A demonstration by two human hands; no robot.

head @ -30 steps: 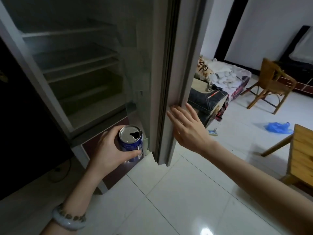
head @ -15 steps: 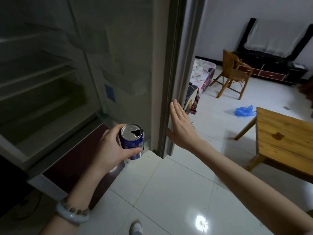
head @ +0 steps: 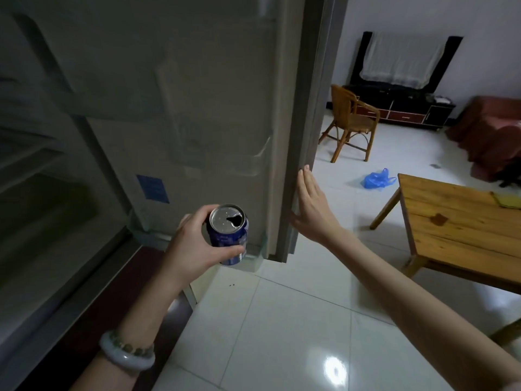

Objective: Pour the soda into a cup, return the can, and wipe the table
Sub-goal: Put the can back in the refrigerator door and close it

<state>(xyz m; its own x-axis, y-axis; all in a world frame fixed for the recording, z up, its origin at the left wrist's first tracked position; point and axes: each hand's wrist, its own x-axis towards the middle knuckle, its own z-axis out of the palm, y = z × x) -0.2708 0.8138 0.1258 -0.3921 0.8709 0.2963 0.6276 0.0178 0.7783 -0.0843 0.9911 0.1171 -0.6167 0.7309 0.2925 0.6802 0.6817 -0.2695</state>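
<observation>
While your left hand (head: pixel 194 246) grips the opened soda can (head: pixel 229 234) upright before the fridge door (head: pixel 197 122), your right hand (head: pixel 313 210) lies flat, fingers straight and together, against the door's edge.

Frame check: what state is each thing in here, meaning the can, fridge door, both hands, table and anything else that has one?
soda can: opened, upright, held.
left hand: grips the soda can round its side.
right hand: fingers straight, flat against the door's edge.
fridge door: open, inner side towards the camera.
wooden table: dark spot on its top.
blue bag: crumpled, on the floor.
chair: upright, unoccupied.
</observation>
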